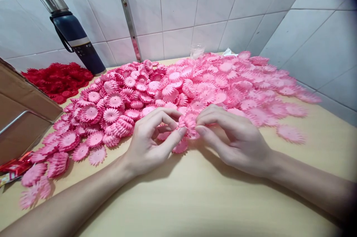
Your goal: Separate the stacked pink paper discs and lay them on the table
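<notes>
My left hand (156, 138) pinches one side of a pink petal disc (190, 123) with a frilled, toothed edge, thumb against forefinger. Across from it, my right hand (232, 138) closes thumb and forefinger on the other side of the same pink piece. Fingers cover part of it, so I cannot tell whether it is one layer or several. Beneath and behind both hands spreads a big heap of similar discs: darker-edged pink ones (114, 100) on the left, paler pink ones (220, 80) on the right. Another pink disc (180, 147) lies just under the held one.
A pile of red discs (60, 79) sits at the back left, beside a dark blue thermos bottle (80, 39). A cardboard box (25, 114) and a red wrapper (16, 166) border the left. A clear cup (197, 50) stands behind the heap, near the tiled wall (178, 2).
</notes>
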The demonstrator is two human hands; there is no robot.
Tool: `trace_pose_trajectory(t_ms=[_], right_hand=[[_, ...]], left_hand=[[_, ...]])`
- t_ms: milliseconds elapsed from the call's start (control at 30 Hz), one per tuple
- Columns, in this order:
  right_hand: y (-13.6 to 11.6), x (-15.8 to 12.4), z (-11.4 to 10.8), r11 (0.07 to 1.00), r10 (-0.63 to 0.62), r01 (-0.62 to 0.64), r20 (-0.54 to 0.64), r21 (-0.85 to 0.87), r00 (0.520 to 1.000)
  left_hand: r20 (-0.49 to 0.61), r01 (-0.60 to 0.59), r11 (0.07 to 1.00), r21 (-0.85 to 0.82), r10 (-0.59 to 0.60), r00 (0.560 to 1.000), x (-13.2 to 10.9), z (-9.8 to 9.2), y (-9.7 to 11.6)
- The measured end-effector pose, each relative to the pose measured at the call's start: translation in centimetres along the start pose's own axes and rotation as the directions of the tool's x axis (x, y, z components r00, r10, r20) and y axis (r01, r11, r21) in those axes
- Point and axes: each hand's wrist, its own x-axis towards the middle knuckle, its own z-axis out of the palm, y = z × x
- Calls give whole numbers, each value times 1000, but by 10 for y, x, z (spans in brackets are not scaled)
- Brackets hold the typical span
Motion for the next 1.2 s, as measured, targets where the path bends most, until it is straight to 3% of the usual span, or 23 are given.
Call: trace_pose_trajectory(t_ms=[167, 333, 567, 767, 1000, 1200], right_hand=[[0, -1, 0, 998, 47, -51, -108, -40, 993], [-2, -2, 3, 999, 7, -13, -123, -48, 992], [-3, 0, 2, 999, 22, -21, -48, 26, 999], [-3, -3, 3, 998, -35, 34, 22, 45, 999], [1, -6, 3, 996, -85, 84, 100, 16, 991], [1, -5, 2, 997, -76, 74, 100, 29, 992]], left_hand=[[-31, 25, 1000, -19, -25, 999, -1, -1, 2], [-64, -7, 1000, -25, 5, 998, -2, -2, 3], [-68, 16, 997, -79, -21, 997, -1, 1, -2], [119, -172, 970, 173, 153, 981, -1, -3, 1], [86, -212, 957, 197, 198, 976, -1, -1, -1], [128, -235, 955, 180, 214, 968, -1, -1, -1]])
